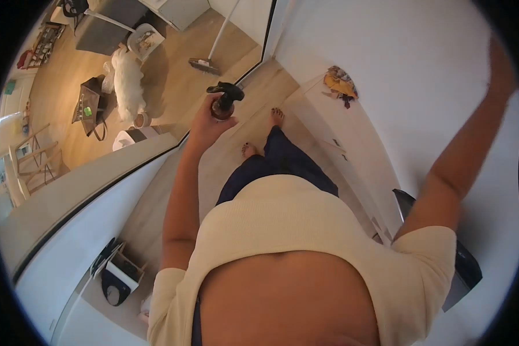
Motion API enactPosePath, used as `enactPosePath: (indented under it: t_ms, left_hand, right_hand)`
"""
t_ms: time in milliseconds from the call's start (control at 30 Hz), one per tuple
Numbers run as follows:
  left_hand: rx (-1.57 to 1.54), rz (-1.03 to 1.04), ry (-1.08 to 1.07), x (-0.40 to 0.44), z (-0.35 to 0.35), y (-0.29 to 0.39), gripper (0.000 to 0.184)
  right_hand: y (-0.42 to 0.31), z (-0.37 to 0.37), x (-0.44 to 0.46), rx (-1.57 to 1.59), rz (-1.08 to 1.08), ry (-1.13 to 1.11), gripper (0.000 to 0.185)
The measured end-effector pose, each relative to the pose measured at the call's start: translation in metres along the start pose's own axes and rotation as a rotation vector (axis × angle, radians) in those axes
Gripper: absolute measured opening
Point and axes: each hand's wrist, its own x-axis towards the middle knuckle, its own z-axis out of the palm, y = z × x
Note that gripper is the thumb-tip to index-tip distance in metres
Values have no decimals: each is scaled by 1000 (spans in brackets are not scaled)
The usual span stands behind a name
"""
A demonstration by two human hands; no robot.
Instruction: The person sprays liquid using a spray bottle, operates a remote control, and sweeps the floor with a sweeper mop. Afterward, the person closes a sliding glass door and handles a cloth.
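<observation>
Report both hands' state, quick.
Left hand: closed around a trigger spray bottle.
Right hand: at the dark picture edge; open or closed cannot be told.

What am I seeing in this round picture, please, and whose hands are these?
There is no machine here: these are a person's own bare hands. The only picture comes from a camera worn on the head, looking forward and down, so the wearer's cream top shows below. The left hand holds a dark spray bottle. The right hand is at the view's edge; I cannot tell whether it holds anything. On the white cabinet lies a crumpled, patterned cloth.
</observation>
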Motion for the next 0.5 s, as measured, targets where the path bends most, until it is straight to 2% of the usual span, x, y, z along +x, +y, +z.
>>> enactPosePath:
  t_ms: [33,67,100,133,167,200,267,300,367,400,467,500]
  left_hand:
    - [53,-59,-17,10,3,5,61]
    - [59,-65,-18,21,7,1,61]
    - [22,24,-3,36,12,-6,62]
    - [-11,121,17,53,16,-6,64]
    - [8,267,51,69,19,12,65]
    - [23,282,65,88,21,36,65]
    - [147,390,57,121,25,86,57]
    - [164,404,72,140,28,107,57]
    - [140,566,48,172,38,143,52]
    - [154,575,52,186,41,162,52]
    - [675,694,-126,209,53,189,47]
    - [844,842,-50,221,63,193,41]
  right_hand:
    - [10,41,-31,154,-57,-89,72]
    - [24,88,-71,136,-272,56,57]
    - [-8,110,-122,222,-166,-208,56]
    - [-24,129,-159,318,-113,-655,53]
    - [-30,160,-211,454,-58,-773,48]
    - [-31,190,-259,420,-113,-956,47]
    - [-43,213,-316,460,104,-1273,45]
    - [-46,221,-332,444,84,-1315,47]
    - [-46,252,-380,442,61,-1345,49]
    - [-41,276,-413,436,57,-1320,59]
    - [-43,278,-412,439,59,-1295,69]
    - [-45,271,-408,397,4,-1365,67]
